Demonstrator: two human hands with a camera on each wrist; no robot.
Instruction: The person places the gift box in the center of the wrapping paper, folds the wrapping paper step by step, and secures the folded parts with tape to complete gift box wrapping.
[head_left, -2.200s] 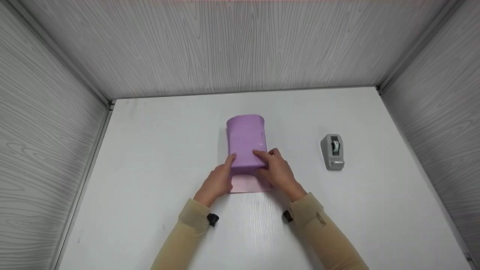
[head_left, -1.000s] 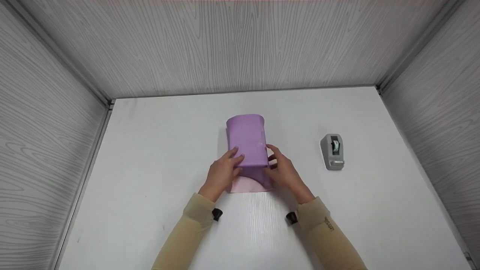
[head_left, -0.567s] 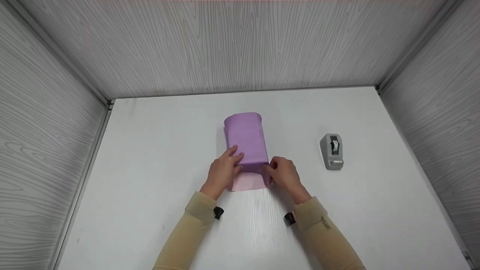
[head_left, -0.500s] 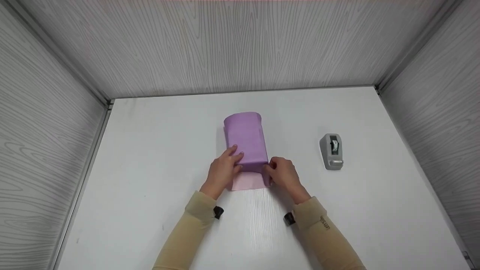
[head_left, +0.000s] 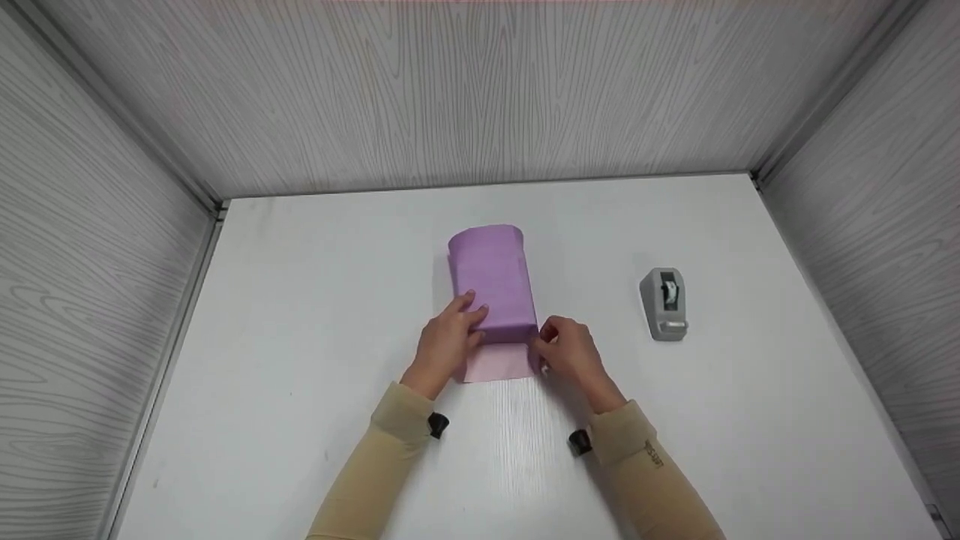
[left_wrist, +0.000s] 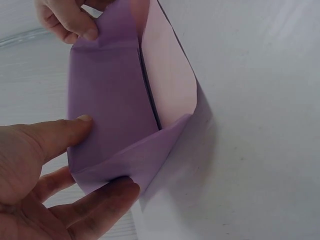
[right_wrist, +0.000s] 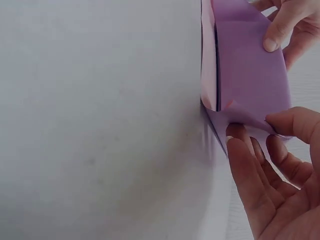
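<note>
In the head view, a box-shaped package in purple wrapping paper (head_left: 491, 274) lies mid-table, its near end unsealed. A pale pink flap (head_left: 496, 364), the paper's inner side, sticks out toward me. My left hand (head_left: 444, 343) holds the package's near left corner. The left wrist view shows the thumb on the purple end panel (left_wrist: 107, 90) and fingers against the side fold (left_wrist: 135, 162). At the near right corner, my right hand (head_left: 571, 351) pinches the paper's side fold (right_wrist: 250, 120) between thumb and fingers. What the paper wraps is hidden.
A grey tape dispenser (head_left: 664, 306) with a roll in it stands to the right of the package. The white tabletop (head_left: 315, 300) is bounded by grey wood-grain panels (head_left: 480, 97) at the back and both sides.
My right hand has gone from the package's top edge down to its right corner and taken the side fold. My left hand shifted slightly inward. The package has turned a little.
</note>
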